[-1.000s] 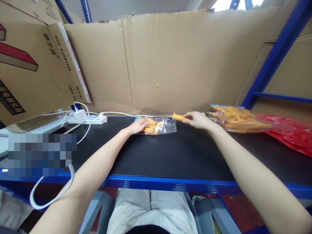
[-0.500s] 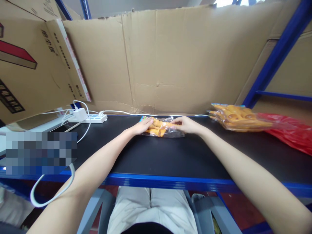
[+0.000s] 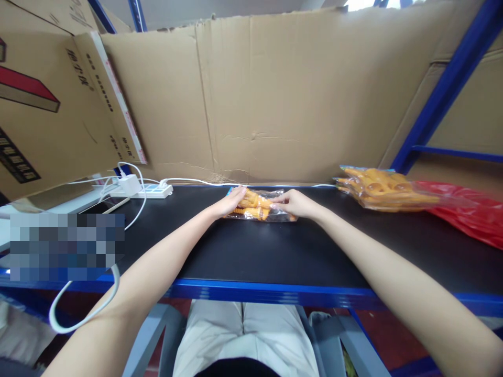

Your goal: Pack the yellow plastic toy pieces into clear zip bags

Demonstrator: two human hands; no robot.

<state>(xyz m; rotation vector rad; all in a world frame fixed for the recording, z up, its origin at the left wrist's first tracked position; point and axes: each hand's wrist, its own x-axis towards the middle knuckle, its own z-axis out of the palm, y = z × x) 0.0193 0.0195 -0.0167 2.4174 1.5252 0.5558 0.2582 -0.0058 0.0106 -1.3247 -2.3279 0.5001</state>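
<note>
A clear plastic bag with orange pieces inside lies flat on the black table top, between my two hands. My left hand grips the bag's left end, where a bit of blue-green label shows. At the other end, my right hand has its fingers closed on the bag, the fingertips against the orange pieces. Its lower fingers are partly hidden by the shiny plastic.
More bagged orange pieces are stacked at the right, beside a red plastic bag. A white power strip with cables sits at the back left. Cardboard walls off the rear. Blurred blocks cover something at the left.
My right hand has shifted slightly left along the bag. The orange pieces inside have moved a little, and my left hand has barely moved.
</note>
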